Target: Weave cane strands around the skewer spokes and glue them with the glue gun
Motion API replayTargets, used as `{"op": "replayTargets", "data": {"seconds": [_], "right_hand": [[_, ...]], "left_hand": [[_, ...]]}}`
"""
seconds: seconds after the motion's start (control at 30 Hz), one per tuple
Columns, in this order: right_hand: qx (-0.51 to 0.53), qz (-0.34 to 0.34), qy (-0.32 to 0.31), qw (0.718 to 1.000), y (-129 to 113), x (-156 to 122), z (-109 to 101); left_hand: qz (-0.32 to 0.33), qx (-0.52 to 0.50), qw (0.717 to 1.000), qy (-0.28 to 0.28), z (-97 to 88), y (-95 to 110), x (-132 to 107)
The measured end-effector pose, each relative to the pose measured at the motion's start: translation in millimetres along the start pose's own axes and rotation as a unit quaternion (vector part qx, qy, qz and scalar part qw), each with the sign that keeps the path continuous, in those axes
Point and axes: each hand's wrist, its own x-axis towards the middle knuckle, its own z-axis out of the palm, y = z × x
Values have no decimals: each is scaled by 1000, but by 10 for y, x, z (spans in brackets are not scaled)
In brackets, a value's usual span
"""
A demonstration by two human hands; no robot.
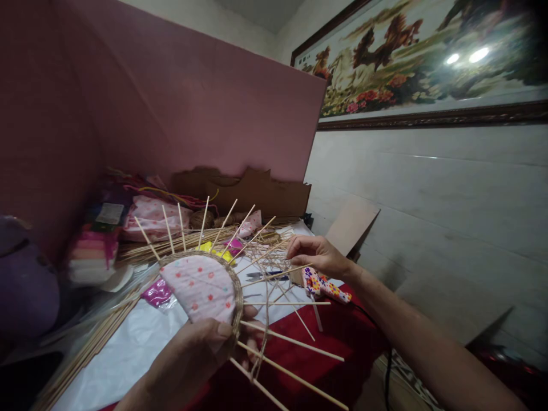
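My left hand [201,348] grips the lower rim of a half-round woven piece, its thumb on the front and fingers behind. White cloth with red dots [199,282] covers the face of this piece. Twine [238,291] is wrapped along the curved rim, and several thin wooden sticks [295,342] fan outward from it. From a lower stick, a loose strand of twine [267,319] curves up across other sticks toward my right hand [314,254]. That hand is pinched beside the stick tips, seemingly on the strand; its fingertips are partly hidden.
Scissors [269,275] and a flower-patterned glue gun [325,285] lie behind the sticks. Tangled twine, bundled sticks [141,251], a yellow packet [214,251] and stacked cloth [92,251] cover the back. Torn cardboard [252,191] leans against a pink panel [205,103].
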Motion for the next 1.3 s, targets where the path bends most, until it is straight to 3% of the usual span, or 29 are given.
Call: {"op": "replayTargets", "data": {"seconds": [0.2,0.43,0.7,0.87,1.3], "right_hand": [[-91,-58,50,993,-21,-78,-66],[-213,-146,86,962,-115,-65,22],[-395,-189,79,895,-242,-44,174],[-420,-212,92,878,-260,-11,267],[-421,-224,99,873,-265,39,320]], "left_hand": [[-6,-6,1000,23,1,-9,0],[-19,8,999,43,4,-22,13],[-36,14,998,50,13,-22,27],[-53,40,996,64,74,-16,33],[-48,44,996,59,109,-1,27]]}}
